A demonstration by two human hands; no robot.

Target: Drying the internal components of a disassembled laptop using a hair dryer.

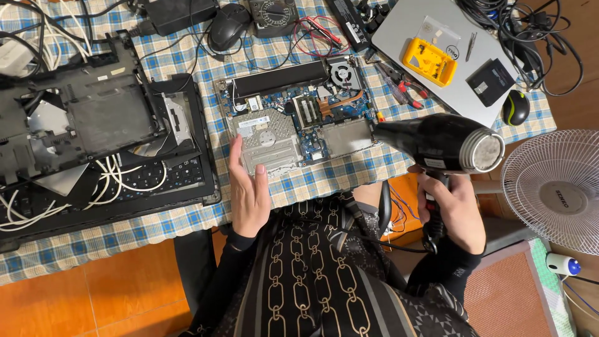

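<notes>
My left hand [249, 190] rests flat, fingers together, steadying the opened laptop board [299, 118] at twelve o'clock on the checked cloth [175, 62]; my right hand [452, 209], fist wrapped around the handle, aims a black hair dryer [437, 142] at nine o'clock toward the board.

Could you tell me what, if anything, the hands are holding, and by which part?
The right hand grips a black hair dryer by its handle. The left hand holds nothing, resting on the opened laptop.
</notes>
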